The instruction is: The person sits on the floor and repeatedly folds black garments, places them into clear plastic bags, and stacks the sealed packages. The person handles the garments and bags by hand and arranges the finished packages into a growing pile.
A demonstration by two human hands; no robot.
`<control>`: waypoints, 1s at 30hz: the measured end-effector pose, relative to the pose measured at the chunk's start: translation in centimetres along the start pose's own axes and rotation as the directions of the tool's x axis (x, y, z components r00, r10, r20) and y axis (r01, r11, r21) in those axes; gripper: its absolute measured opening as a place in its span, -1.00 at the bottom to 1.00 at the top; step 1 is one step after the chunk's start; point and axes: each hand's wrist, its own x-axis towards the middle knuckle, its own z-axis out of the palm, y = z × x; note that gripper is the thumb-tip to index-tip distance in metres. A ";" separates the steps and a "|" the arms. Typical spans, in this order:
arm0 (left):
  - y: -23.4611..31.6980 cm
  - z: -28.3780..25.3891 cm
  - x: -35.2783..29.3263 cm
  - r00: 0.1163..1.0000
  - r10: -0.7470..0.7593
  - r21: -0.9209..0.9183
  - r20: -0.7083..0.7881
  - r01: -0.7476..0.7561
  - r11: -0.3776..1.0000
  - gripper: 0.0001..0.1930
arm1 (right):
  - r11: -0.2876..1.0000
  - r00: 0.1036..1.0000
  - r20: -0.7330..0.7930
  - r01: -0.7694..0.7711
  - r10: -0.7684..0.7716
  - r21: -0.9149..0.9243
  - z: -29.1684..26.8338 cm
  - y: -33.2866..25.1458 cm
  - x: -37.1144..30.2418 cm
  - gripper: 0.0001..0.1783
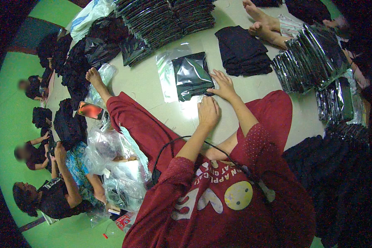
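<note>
A folded black garment lies on the floor in front of me, inside a clear plastic bag whose empty part spreads flat to the left. My left hand is at the bag's near right corner, its fingers curled together on the edge there. Just beyond it, my right hand rests with fingers stretched out and apart, the thumb and fingertips touching the right side of the garment. What the left fingertips pinch is partly hidden.
Tall rows of bagged black garments stand ahead, with another bagged stack at right. Unbagged folded black garments lie ahead right. Loose clear bags and a phone lie by my left leg. Other people sit at left and far right.
</note>
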 end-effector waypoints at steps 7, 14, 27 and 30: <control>-12.5 -19.5 -3.9 0.572 -0.673 -0.431 -0.470 0.516 0.740 -0.76 | 0.998 0.996 0.078 -0.051 0.052 -0.026 0.1 0.2 0.2 -0.14; -17.2 -51.6 -23.4 0.657 -0.754 0.584 -0.003 0.613 0.532 -0.70 | 1.000 0.979 0.201 -0.016 0.011 0.020 -0.3 1.3 1.2 -0.12; -11.5 -44.8 -17.7 0.775 -0.585 -0.101 -0.241 0.579 0.809 -0.62 | 0.815 0.889 0.456 -0.296 0.044 0.499 -11.5 1.2 2.2 -0.17; -9.3 -40.9 -13.5 0.794 -0.562 -0.488 -0.233 0.404 0.774 -0.65 | 0.822 0.902 0.431 -0.265 0.026 0.505 -12.8 0.2 1.0 -0.16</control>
